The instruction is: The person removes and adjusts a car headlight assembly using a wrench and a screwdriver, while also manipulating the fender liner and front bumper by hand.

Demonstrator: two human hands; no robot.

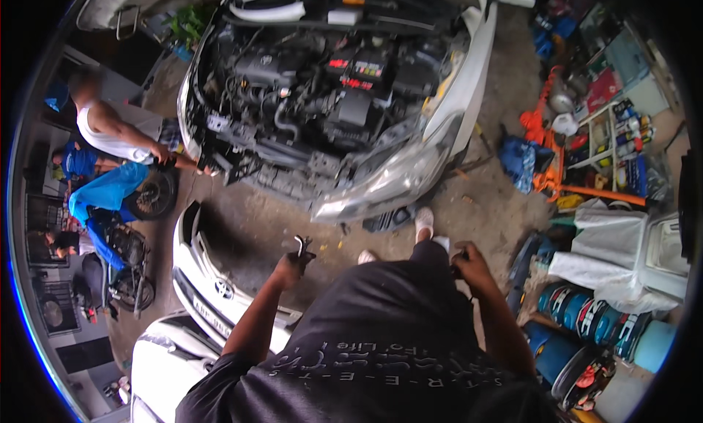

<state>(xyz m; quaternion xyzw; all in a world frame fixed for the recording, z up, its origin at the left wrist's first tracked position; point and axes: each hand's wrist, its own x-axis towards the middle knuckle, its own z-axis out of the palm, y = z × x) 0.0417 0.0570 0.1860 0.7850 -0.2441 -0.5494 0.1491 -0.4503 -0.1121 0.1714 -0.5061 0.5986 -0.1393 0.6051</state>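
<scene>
My left hand [290,268] is closed around a small metal hand tool [302,243], whose shiny angled end sticks up past the fingers; its exact kind is unclear. On the other side of my body, my right hand [470,266] is curled shut beside my thigh, with something small and dark at its fingers that I cannot make out. Ahead of me stands a white car with its engine bay [307,79] exposed and its front bumper off. The clear headlight [388,181] is still on the near corner. The detached white bumper [209,287] lies on the floor near my left arm.
Another person in a white top [110,123] reaches toward the car's far left corner. A motorbike [124,247] under a blue cover stands at the left. Right of the car are an orange jack-like frame [549,170], a rack of bottles [622,145] and blue-black drums [578,306].
</scene>
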